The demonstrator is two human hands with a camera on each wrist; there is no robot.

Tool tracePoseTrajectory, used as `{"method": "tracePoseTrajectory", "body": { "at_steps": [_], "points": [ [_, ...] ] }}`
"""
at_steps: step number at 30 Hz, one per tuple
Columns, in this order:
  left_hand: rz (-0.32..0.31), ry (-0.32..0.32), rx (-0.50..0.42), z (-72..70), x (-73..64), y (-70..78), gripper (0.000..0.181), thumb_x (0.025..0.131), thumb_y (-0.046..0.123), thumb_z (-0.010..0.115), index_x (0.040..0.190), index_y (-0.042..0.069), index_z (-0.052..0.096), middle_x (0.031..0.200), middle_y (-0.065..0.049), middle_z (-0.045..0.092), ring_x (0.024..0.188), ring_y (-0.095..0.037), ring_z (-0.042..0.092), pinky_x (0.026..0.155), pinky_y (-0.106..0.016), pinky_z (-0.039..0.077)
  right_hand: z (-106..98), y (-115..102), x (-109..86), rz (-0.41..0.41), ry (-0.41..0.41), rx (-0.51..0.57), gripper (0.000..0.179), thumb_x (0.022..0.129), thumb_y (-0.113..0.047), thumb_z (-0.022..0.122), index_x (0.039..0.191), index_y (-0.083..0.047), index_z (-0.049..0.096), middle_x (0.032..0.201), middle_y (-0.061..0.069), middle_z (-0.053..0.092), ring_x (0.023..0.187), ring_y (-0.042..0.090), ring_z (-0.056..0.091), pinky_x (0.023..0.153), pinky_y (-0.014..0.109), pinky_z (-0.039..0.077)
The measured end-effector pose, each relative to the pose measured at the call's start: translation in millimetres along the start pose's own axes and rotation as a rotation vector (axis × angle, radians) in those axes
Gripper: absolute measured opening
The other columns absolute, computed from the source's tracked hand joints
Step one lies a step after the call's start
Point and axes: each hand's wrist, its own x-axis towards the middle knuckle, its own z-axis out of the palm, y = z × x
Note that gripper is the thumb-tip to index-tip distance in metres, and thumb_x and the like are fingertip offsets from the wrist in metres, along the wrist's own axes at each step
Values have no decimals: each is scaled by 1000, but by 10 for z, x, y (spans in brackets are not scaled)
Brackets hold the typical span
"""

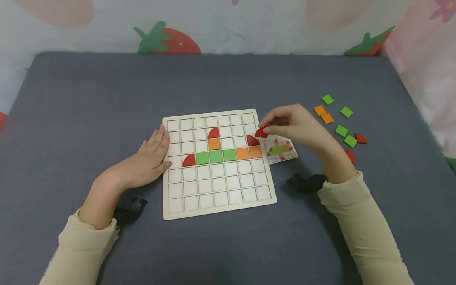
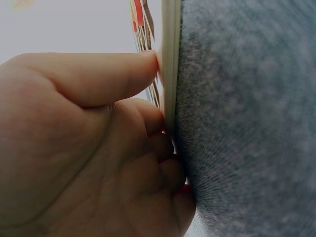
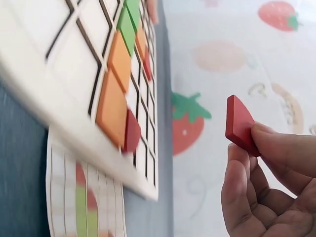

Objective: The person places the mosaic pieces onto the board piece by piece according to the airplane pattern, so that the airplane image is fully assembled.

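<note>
The board (image 1: 219, 206), a pale gridded square, lies flat on the grey table (image 1: 89, 91), slightly turned. The left hand (image 1: 142, 163) rests along the board's left edge, fingers extended and thumb touching the rim. The right hand (image 1: 297, 126), well apart from the left, pinches a red quarter-round piece (image 3: 239, 124) between thumb and fingers at the board's right edge (the right wrist view shows the piece raised clear of the grid).

Seated in one row of the board, left to right: a red tile (image 1: 189, 160), three green tiles (image 1: 215, 156) and two orange tiles (image 1: 249, 152). A second red tile (image 1: 252, 140) occupies the cell above the rightmost orange. An upright pair, a red tile over an orange tile (image 1: 214, 143), stands above the middle green.

A pattern card (image 1: 285, 152) extends from beneath the board's right edge. Loose green, orange and red pieces (image 1: 341, 130) lie scattered right of the right hand.
</note>
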Motion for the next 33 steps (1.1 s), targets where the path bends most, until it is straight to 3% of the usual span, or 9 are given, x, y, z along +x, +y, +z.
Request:
{"method": "tracePoseTrajectory", "body": {
  "at_steps": [6, 11, 16, 26, 33],
  "points": [
    [23, -1, -6, -11, 50, 49, 71, 102, 22, 39, 146, -6, -8, 152, -19, -22, 140, -34, -17, 111, -54, 0, 125, -93, 62, 19, -36, -34, 9, 86, -1, 67, 95, -1, 70, 91, 8, 67, 80, 28, 60, 70, 27, 49],
    [31, 1, -1, -12, 108, 90, 71, 102, 22, 39, 146, -6, -9, 153, -19, -21, 140, -33, -16, 111, -53, 1, 236, -193, 105, 23, -97, -13, 8, 85, -2, 68, 93, -2, 70, 92, 6, 69, 83, 25, 64, 75, 32, 52],
    [25, -4, 11, -8, 143, 117, 70, 102, 22, 38, 146, -6, -9, 153, -19, -21, 140, -32, -17, 111, -53, 1, 377, -302, 186, -31, -176, -32, 6, 85, -2, 69, 90, -3, 70, 89, 4, 69, 79, 19, 62, 73, 31, 50],
    [-4, -7, 22, -23, 162, 151, 70, 101, 21, 39, 146, -7, -7, 153, -20, -20, 141, -33, -15, 111, -53, 1, 816, -488, 405, -143, -267, -94, 4, 82, 0, 70, 84, -3, 70, 79, 2, 68, 75, 12, 62, 74, 23, 50],
    [8, -5, 13, -20, 158, 144, 70, 101, 20, 40, 146, -9, -5, 153, -22, -18, 140, -35, -15, 110, -55, 1, 1141, -593, 532, -119, -313, -149, 7, 80, 2, 70, 80, -6, 71, 73, -2, 67, 69, 7, 61, 67, 18, 47]
  ]
}}
